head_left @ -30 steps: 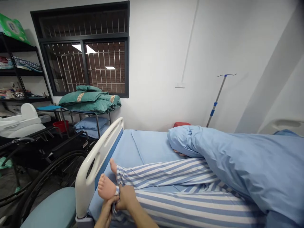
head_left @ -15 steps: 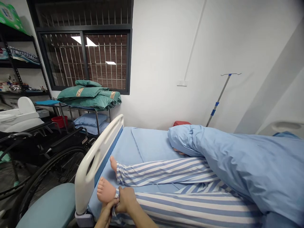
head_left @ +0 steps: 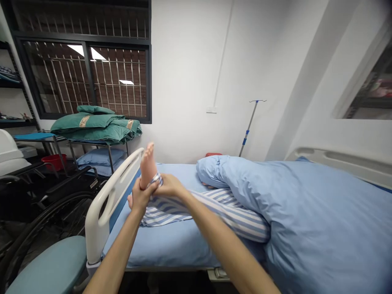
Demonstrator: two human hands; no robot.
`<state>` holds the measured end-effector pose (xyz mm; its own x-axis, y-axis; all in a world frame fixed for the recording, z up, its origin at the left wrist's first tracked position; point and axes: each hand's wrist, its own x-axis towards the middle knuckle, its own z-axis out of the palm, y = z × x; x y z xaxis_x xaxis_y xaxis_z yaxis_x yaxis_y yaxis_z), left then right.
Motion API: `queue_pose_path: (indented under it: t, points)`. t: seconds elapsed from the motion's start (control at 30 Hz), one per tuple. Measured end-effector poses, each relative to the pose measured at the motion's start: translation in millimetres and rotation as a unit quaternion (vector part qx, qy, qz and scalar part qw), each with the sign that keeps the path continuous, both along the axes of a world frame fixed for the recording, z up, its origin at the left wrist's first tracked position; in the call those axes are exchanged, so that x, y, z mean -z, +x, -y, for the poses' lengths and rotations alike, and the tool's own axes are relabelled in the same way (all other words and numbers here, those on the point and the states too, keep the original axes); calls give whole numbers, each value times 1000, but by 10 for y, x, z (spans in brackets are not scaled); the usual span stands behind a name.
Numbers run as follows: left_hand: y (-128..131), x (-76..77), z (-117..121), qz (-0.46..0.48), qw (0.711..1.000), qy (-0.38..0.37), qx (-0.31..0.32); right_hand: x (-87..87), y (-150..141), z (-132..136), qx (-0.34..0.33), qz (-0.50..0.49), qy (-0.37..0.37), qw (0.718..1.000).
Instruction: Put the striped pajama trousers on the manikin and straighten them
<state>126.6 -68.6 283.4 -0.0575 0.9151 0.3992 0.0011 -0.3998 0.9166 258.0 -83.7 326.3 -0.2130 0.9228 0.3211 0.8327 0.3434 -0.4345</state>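
Note:
A bare, doll-like foot (head_left: 148,166) is raised above the bed, toes pointing up. My left hand (head_left: 141,195) is wrapped round its heel and ankle. On the other side, my right hand (head_left: 169,185) is closed round the lower leg, over the cuff of the blue-and-white striped trousers (head_left: 245,220); its fingertips are partly hidden. The other foot (head_left: 130,201) lies low on the mattress, mostly behind my left hand. A light blue quilt (head_left: 294,208) covers the upper body, and beneath everything is a blue sheet (head_left: 171,245).
The bed's cream footboard (head_left: 94,216) stands close left of my hands. Beyond it are a wheelchair (head_left: 61,204) and a teal stool seat (head_left: 50,267). Green folded bedding (head_left: 94,126) lies on a stand by the window. An IV pole (head_left: 248,128) rises behind the bed.
Both my hands have lifted the near leg off the mattress and moved it up and away from me, across the other leg. The view has shifted to the right.

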Motion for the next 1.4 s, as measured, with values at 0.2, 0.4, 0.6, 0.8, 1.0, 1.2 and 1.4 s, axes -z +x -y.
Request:
queue_pose_path:
  t: [0.2,0.4,0.6,0.8,1.0,1.2,1.4]
  points:
    - [786,-1210,379,-48,988,145,9,-1040,849,462,-51,-145,63,986]
    - [1373,-1933,765,-104,971,202,73,-1560,1455,923,11,-235,128,964]
    - [1374,-1960,728,-118,970,192,95,-1556,1459,890,24,-241,128,962]
    - [961,-1552,292,-124,978,154,66,-1267,1045,514,-1,-183,114,976]
    - [386,-845,-176,-64,992,71,81,-705,453,10,-9,-61,45,997]
    - [-266,54,-454,-58,989,-54,126,228,-139,-404,21,21,-7,1000]
    - [-679,1260,-753,-37,965,-204,159,1219,-608,-673,66,68,-98,991]
